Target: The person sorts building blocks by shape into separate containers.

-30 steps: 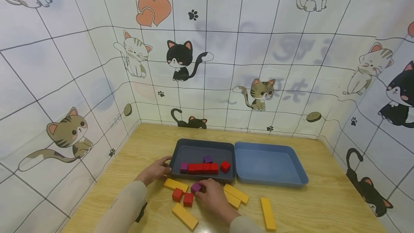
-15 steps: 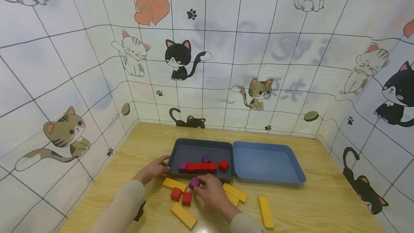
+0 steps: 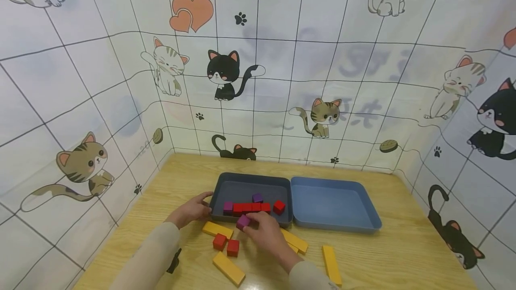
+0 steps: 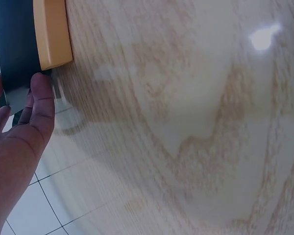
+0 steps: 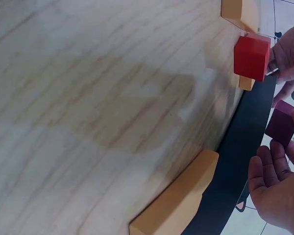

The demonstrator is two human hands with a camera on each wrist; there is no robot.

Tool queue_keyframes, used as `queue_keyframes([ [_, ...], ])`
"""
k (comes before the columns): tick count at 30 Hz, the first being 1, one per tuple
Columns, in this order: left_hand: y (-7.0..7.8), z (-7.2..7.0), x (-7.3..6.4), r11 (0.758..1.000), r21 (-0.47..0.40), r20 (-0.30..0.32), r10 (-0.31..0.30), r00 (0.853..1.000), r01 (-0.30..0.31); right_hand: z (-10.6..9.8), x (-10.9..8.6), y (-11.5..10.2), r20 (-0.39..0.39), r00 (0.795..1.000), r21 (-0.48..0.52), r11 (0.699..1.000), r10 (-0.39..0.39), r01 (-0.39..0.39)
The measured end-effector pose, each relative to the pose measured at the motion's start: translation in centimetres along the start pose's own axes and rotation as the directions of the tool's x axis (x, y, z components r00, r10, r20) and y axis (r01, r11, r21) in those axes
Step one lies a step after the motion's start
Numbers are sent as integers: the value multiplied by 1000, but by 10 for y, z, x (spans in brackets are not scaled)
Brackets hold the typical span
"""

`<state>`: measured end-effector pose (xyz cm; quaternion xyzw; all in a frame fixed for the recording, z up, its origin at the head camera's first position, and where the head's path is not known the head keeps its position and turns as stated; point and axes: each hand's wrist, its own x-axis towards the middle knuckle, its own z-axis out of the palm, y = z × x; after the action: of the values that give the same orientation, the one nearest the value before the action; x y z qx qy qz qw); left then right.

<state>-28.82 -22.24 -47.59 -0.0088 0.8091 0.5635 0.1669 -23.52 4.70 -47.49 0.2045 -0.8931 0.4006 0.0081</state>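
My right hand (image 3: pixel 267 235) pinches a purple cube (image 3: pixel 242 222) between thumb and fingertips, in front of the dark grey tray (image 3: pixel 235 187); the cube overlaps the tray's near rim in the head view. In the right wrist view, the purple cube (image 5: pixel 281 123) shows above the tray's dark side wall (image 5: pixel 245 142). My left hand (image 3: pixel 191 211) holds the tray's left end, thumb low at the near corner. Inside the tray lies a row of red cubes (image 3: pixel 247 209) with a purple cube (image 3: pixel 228 208) at its left end. Another purple cube (image 3: pixel 257 198) sits behind the row, and a red cube (image 3: pixel 279 207) stands apart at right.
An empty blue tray (image 3: pixel 334 205) adjoins the dark one on the right. Two red cubes (image 3: pixel 233 248) and several yellow blocks (image 3: pixel 229 268) lie on the wooden table (image 3: pixel 193 254) nearer me. Cat-patterned sheeting (image 3: pixel 278 57) encloses the back and sides.
My right hand has raised the purple cube from beside the loose red cubes toward the dark tray's near rim. My left hand has stayed at the tray's left end.
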Motion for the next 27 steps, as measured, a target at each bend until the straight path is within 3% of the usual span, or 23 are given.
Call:
queue_keyframes([
  [15,-6,1,2,1000,18,-6,6,1000,-6,-17,12,9,-47,998,43,998,49,-47],
  [27,-5,-1,4,999,39,3,-14,1000,14,-45,25,18,-83,994,79,994,77,-71],
])
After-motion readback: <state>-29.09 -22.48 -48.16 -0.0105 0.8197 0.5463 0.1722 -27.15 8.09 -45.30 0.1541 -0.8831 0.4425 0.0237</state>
